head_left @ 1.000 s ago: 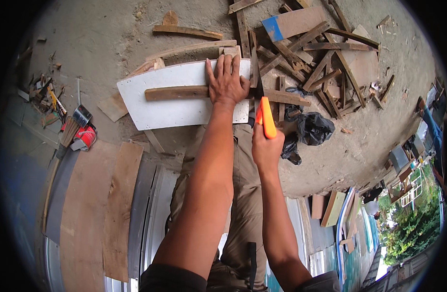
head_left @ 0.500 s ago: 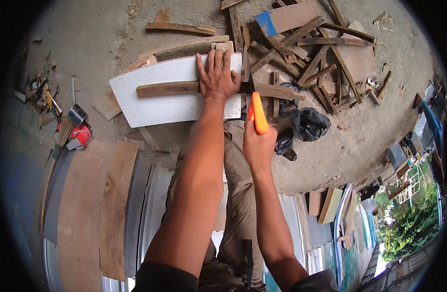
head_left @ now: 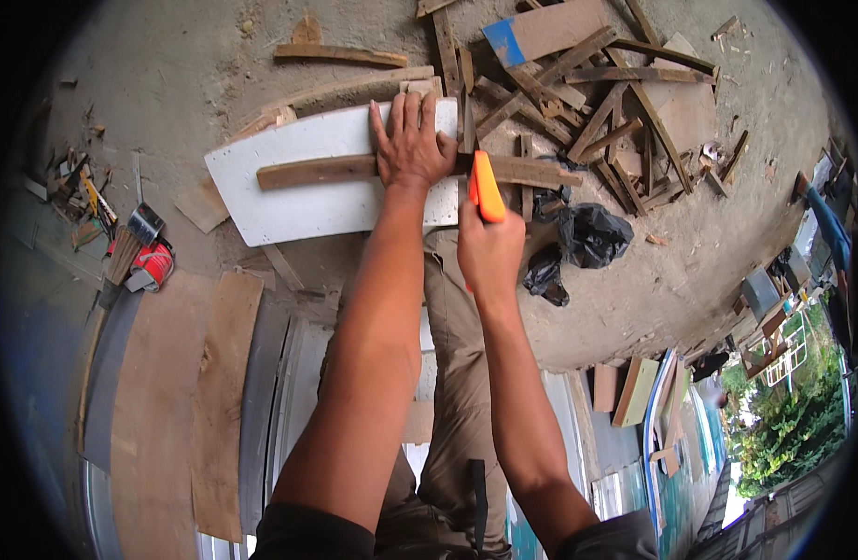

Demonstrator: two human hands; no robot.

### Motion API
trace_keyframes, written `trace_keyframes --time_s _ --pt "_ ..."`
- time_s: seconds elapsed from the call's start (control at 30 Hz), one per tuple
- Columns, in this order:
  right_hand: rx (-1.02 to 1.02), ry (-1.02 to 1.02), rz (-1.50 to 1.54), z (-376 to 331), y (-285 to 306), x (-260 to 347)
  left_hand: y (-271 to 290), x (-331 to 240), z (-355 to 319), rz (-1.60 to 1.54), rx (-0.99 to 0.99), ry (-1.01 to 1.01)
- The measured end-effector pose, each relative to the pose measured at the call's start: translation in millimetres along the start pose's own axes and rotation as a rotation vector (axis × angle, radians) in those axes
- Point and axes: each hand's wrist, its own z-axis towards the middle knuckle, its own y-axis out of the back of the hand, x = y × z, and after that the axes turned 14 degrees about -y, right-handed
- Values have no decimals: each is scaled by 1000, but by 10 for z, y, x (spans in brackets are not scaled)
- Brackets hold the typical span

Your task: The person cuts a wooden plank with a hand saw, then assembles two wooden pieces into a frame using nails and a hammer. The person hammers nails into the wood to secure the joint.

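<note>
My left hand (head_left: 413,147) lies flat across a narrow strip of wood (head_left: 317,172), its fingers spread over a white board (head_left: 293,213). The strip rests on that board, and its right end sticks out past the board's edge. My right hand (head_left: 490,254) is wrapped round the orange handle of a handsaw (head_left: 488,189). The saw points away from me, against the strip just right of the board's edge. Most of its blade is hard to make out, so I cannot tell how deep the cut is.
Old wood strips (head_left: 625,140) lie heaped at the far right, with black plastic bags (head_left: 595,235) nearer. To the left are a red can (head_left: 153,261), a brush (head_left: 146,222) and scraps. Long planks (head_left: 225,401) lie at the near left. A person's blue-clad limb (head_left: 825,219) shows at the right edge.
My right hand has pushed the saw forward, away from me, and slightly left. My left hand keeps its place on the strip, while the whole view has shifted a little.
</note>
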Motion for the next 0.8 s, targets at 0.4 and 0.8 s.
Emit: trace_keyframes --time_s 0.4,0.8 --pt "-24 184 -141 -260 231 -330 36 -7 11 -13 10 9" --pt "21 8 -169 -1588 812 -470 58 28 1 -6 -5 28"
